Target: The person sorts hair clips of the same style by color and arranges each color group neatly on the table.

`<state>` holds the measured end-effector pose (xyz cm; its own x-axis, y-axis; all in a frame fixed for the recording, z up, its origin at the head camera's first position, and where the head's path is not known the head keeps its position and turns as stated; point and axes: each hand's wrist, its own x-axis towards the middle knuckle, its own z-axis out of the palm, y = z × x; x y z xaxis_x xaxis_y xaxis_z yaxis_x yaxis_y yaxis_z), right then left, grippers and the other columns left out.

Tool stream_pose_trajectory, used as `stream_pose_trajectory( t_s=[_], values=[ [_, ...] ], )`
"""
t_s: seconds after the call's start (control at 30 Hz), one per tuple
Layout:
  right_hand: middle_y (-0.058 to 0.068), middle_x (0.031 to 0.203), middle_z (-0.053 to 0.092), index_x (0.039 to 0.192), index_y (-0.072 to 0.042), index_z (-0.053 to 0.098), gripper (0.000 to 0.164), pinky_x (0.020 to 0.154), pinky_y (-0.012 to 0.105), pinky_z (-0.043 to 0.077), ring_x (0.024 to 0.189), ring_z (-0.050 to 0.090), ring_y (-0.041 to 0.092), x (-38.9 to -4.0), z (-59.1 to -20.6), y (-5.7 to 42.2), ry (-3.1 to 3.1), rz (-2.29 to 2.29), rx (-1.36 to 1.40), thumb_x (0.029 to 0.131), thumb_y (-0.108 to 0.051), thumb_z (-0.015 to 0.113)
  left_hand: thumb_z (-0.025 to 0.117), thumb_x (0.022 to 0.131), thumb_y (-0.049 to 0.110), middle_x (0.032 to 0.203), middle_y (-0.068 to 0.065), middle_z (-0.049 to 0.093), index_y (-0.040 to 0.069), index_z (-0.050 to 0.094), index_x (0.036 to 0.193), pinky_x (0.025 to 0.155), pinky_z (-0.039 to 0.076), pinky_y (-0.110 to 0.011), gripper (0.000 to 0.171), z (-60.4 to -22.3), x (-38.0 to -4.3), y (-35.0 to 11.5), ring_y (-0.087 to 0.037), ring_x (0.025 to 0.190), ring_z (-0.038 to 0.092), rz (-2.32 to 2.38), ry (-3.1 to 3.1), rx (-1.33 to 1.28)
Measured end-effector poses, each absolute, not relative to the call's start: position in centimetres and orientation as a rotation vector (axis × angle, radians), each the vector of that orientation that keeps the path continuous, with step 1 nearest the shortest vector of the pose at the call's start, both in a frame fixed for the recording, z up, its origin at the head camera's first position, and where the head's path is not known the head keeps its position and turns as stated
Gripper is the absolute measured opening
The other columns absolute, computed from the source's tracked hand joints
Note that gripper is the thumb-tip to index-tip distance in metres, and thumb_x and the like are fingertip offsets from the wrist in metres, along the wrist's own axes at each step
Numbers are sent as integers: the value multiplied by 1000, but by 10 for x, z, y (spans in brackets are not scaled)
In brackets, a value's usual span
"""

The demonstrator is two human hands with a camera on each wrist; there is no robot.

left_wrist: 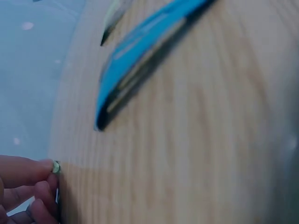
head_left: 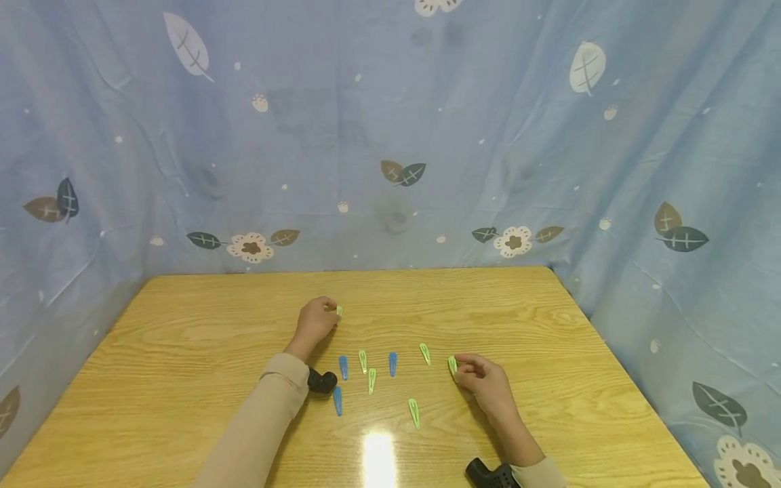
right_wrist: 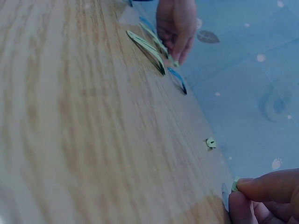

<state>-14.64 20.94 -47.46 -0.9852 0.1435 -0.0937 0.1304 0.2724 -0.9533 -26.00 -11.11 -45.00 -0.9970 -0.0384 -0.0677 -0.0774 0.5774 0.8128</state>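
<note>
My left hand (head_left: 317,320) pinches a green snap hair clip (head_left: 339,310) above the far middle of the table; in the left wrist view its fingers (left_wrist: 23,171) show at the lower left with only a sliver of the clip (left_wrist: 56,167). On the right, my right hand (head_left: 486,383) holds another green hair clip (head_left: 453,365) between thumb and finger. In the right wrist view that clip (right_wrist: 235,185) is mostly hidden by the fingertips. Between the hands lie blue hair clips (head_left: 392,364) and several green ones (head_left: 371,381), spread apart on the wood.
The yellow wooden table (head_left: 195,352) reaches back to a blue patterned curtain (head_left: 342,135), which also hangs along both sides. Black wrist cameras (head_left: 322,381) sit at the sleeves. A bright light reflection (head_left: 379,457) lies near the front edge.
</note>
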Motion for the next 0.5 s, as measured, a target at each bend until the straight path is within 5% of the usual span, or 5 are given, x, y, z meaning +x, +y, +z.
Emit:
stream_pose_trajectory(
  t_s=[0.23,0.5],
  values=[
    [10,87,63,118,5,63,34,61,19,50,73,58,10,-145,-466,205,-2510,1903,-266,84,3,65,62,90,10,127,-26,57,-2,60,121,71,52,-35,33,-453,-258,-121,-35,102,62,1339,2811,-25],
    [8,87,64,117,3,64,34,63,17,50,74,57,9,-148,-475,209,-2513,1845,-268,83,1,67,65,91,19,110,-14,67,9,65,121,79,54,-41,32,-465,-260,-138,-27,94,62,1385,2811,163]
  ],
)
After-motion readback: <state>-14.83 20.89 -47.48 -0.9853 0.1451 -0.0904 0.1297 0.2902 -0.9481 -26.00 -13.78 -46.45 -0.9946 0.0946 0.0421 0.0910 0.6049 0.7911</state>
